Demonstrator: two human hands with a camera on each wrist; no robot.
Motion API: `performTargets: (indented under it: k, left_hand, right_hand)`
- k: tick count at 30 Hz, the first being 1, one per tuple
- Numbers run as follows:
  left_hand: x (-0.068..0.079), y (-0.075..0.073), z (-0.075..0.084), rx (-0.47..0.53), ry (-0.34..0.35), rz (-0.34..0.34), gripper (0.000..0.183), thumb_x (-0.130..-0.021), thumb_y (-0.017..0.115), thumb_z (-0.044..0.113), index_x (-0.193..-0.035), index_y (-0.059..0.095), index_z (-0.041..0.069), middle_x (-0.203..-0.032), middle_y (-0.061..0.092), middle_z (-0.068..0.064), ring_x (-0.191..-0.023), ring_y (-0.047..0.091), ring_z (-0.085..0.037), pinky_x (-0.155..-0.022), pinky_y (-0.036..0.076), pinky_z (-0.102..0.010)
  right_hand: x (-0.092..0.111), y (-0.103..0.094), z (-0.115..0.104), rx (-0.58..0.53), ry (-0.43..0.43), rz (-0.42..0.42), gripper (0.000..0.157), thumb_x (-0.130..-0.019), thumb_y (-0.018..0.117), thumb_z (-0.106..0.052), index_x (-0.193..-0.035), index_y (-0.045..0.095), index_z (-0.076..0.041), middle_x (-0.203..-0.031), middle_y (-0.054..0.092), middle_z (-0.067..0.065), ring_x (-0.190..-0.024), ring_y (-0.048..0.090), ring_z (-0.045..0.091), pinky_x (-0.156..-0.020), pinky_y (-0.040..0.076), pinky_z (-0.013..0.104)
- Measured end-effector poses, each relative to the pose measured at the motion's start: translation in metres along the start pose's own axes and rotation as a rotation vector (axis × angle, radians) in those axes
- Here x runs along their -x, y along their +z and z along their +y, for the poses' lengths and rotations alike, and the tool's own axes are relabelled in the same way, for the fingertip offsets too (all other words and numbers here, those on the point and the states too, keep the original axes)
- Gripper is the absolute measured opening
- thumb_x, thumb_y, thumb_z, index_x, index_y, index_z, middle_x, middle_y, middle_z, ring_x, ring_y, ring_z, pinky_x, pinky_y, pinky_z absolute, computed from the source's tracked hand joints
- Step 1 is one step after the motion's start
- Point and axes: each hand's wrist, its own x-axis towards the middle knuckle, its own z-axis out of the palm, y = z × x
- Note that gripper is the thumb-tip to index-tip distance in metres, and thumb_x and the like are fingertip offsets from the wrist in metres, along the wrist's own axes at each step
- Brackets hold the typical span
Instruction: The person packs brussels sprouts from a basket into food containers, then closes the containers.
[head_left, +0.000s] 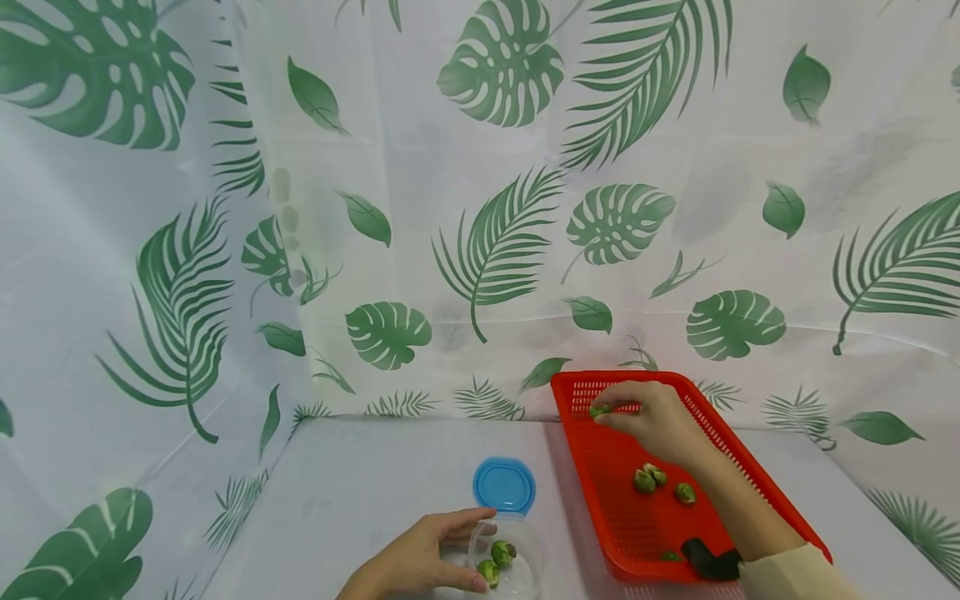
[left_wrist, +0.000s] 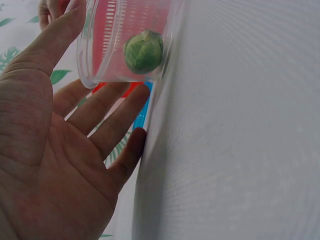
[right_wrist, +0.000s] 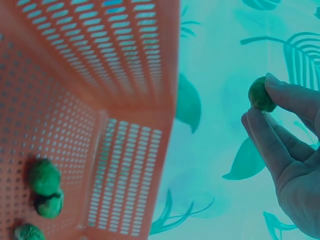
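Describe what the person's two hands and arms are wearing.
Both hands are bare, with no gloves or rings in view. The right hand leads to a cream sleeve with a black strap at the wrist. The left hand shows no sleeve in frame.

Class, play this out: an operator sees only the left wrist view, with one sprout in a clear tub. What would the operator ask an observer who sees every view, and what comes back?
Operator: Is there only one sprout in the tub?
Observer: No, the clear tub holds two sprouts.
Operator: What is the right hand doing?
Observer: The right hand pinches a sprout above the red basket.
Operator: Any sprouts left in the basket?
Observer: Yes, at least three loose sprouts lie on its floor.
Operator: Where is the lid?
Observer: The blue lid lies just behind the tub.
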Motion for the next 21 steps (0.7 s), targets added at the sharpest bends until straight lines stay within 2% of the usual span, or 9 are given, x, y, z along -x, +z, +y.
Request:
performTargets:
  k: [4,12,16,21]
  left_hand:
    - [0.000,0.000,-0.002,0.003,-0.013,0.000,0.072,-0.092,0.082,0.032,-0.155,0.049,0.034,-0.148,0.063,0.003,-0.135,0.060,-0.014,-0.109,0.052,-0.037]
    - [-0.001,0.001,-0.003,0.012,-0.037,0.010,0.071,-0.092,0.082,0.032,-0.155,0.050,0.035,-0.147,0.064,0.004,-0.134,0.061,-0.012,-0.109,0.052,-0.042]
    - [-0.001,0.001,-0.002,0.015,-0.033,0.008,0.072,-0.092,0.082,0.031,-0.156,0.049,0.032,-0.147,0.063,0.001,-0.134,0.061,-0.013,-0.110,0.051,-0.043]
    - [-0.002,0.001,-0.001,0.001,-0.058,0.018,0.071,-0.092,0.082,0.033,-0.155,0.050,0.035,-0.146,0.064,0.004,-0.133,0.061,-0.010,-0.110,0.051,-0.045]
  right_hand:
    - [0.007,-0.001,-0.010,-0.044,-0.018,0.024,0.020,-0.092,0.081,-0.017,-0.110,0.079,-0.025,-0.106,0.077,-0.005,-0.107,0.066,0.025,-0.074,0.060,0.024]
    - [0.018,0.000,-0.029,-0.110,-0.068,0.101,0.027,-0.091,0.081,-0.010,-0.115,0.079,-0.023,-0.116,0.076,-0.001,-0.112,0.068,0.025,-0.077,0.061,0.022]
    - [0.025,0.003,-0.038,-0.132,-0.098,0.144,0.028,-0.090,0.081,-0.009,-0.112,0.080,-0.025,-0.115,0.076,-0.003,-0.112,0.067,0.021,-0.077,0.061,0.022]
    - [0.031,0.008,-0.047,-0.185,-0.142,0.177,0.026,-0.090,0.081,-0.007,-0.110,0.080,-0.024,-0.113,0.076,-0.003,-0.107,0.069,0.012,-0.079,0.060,0.020]
